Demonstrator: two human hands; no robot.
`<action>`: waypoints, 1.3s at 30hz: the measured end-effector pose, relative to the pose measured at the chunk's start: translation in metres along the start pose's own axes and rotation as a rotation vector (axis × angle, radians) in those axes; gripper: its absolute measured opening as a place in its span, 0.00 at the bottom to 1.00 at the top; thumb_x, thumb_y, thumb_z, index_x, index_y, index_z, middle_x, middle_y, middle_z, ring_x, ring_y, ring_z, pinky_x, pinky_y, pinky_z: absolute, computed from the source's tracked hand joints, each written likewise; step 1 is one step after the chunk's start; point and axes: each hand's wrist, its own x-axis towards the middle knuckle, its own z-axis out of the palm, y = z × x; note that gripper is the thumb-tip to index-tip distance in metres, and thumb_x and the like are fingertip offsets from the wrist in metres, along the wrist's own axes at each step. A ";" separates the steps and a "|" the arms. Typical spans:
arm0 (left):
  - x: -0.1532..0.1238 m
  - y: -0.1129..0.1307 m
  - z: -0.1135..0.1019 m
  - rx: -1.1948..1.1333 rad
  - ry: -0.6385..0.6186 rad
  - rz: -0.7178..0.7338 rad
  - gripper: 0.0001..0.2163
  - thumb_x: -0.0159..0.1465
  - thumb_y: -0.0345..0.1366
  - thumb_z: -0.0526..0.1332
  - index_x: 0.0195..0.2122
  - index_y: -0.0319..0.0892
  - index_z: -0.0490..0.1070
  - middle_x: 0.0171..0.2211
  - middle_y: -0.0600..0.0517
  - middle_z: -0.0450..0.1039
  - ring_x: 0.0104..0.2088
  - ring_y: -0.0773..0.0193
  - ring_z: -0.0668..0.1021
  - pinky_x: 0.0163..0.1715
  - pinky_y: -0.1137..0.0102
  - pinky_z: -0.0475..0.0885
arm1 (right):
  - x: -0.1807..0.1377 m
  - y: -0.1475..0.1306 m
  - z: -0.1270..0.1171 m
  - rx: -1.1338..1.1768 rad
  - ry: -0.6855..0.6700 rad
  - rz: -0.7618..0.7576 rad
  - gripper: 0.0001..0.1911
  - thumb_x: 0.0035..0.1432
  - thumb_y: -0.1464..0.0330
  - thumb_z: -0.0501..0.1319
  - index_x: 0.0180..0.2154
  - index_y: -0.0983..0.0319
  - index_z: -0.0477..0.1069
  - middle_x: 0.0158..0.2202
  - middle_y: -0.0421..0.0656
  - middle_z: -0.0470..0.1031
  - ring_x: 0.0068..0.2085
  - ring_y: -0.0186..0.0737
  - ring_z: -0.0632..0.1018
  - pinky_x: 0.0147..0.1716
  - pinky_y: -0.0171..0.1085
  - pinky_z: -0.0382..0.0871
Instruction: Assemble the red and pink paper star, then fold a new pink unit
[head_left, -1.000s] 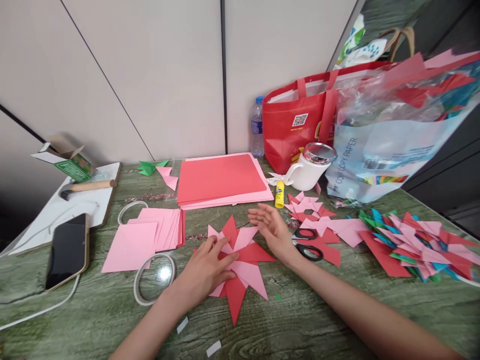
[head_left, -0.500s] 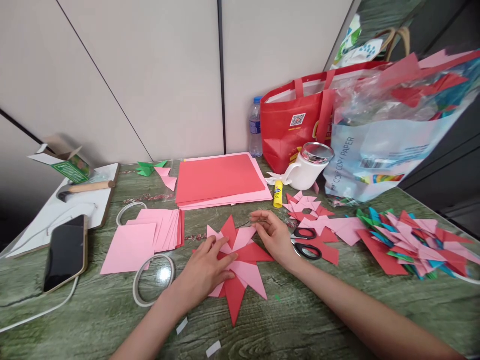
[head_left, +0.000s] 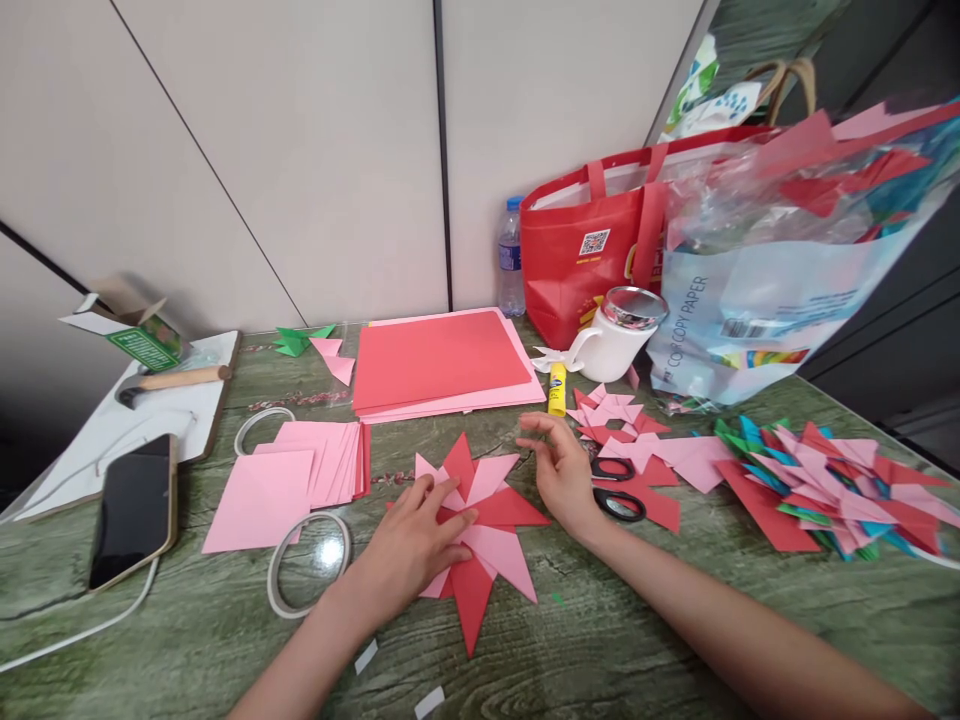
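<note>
A red and pink folded paper star (head_left: pixel 487 525) lies flat on the green wood-grain table (head_left: pixel 600 640). My left hand (head_left: pixel 412 540) rests palm down on the star's left half, fingers spread and pressing it. Just right of the star's upper points hovers my right hand (head_left: pixel 559 470), fingers loosely curled and apart, holding nothing. Black-handled scissors (head_left: pixel 615 485) lie on red paper right beside my right hand.
A stack of pink squares (head_left: pixel 300 470) and tape rolls (head_left: pixel 311 560) sit left of the star. Red sheets (head_left: pixel 439 360), glue stick (head_left: pixel 557 388), white mug (head_left: pixel 619 335), red bag (head_left: pixel 592 250) and bottle (head_left: pixel 512 255) stand behind. Folded stars (head_left: pixel 825 490) pile at right; phone (head_left: pixel 135 510) at left.
My right hand drew back slightly to the right from the star's upper point and its fingers curled. The left hand stayed on the star.
</note>
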 end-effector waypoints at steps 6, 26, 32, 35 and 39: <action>0.000 0.000 -0.003 0.007 0.022 0.014 0.15 0.60 0.38 0.60 0.48 0.46 0.69 0.55 0.44 0.60 0.51 0.49 0.64 0.45 0.52 0.70 | -0.002 0.002 0.003 0.017 -0.040 0.013 0.14 0.57 0.75 0.50 0.43 0.59 0.66 0.43 0.46 0.66 0.43 0.40 0.72 0.43 0.46 0.73; 0.000 0.000 -0.002 -0.008 0.027 0.034 0.14 0.62 0.39 0.58 0.48 0.45 0.69 0.54 0.47 0.64 0.48 0.52 0.64 0.45 0.55 0.69 | 0.036 -0.011 0.015 -0.328 -0.739 -0.369 0.17 0.58 0.79 0.50 0.45 0.61 0.70 0.47 0.47 0.71 0.49 0.42 0.69 0.49 0.45 0.66; -0.003 0.002 0.001 0.022 0.051 0.033 0.15 0.62 0.41 0.57 0.49 0.45 0.68 0.55 0.46 0.64 0.43 0.54 0.66 0.42 0.57 0.69 | 0.068 -0.024 0.038 -0.544 -1.085 -0.435 0.11 0.51 0.79 0.60 0.37 0.63 0.75 0.39 0.47 0.71 0.43 0.43 0.70 0.44 0.42 0.67; -0.004 0.002 0.004 0.041 0.056 0.027 0.15 0.63 0.41 0.57 0.50 0.45 0.67 0.55 0.46 0.64 0.43 0.54 0.66 0.42 0.57 0.68 | 0.067 -0.028 0.041 -0.551 -1.106 -0.412 0.09 0.51 0.80 0.61 0.33 0.63 0.74 0.38 0.46 0.71 0.41 0.41 0.71 0.43 0.40 0.67; -0.005 0.003 0.005 0.050 0.058 0.028 0.15 0.63 0.42 0.57 0.49 0.45 0.67 0.55 0.47 0.63 0.44 0.54 0.66 0.42 0.58 0.68 | 0.061 -0.030 0.040 -0.596 -1.093 -0.456 0.15 0.53 0.79 0.59 0.42 0.62 0.71 0.44 0.47 0.69 0.45 0.43 0.70 0.44 0.42 0.66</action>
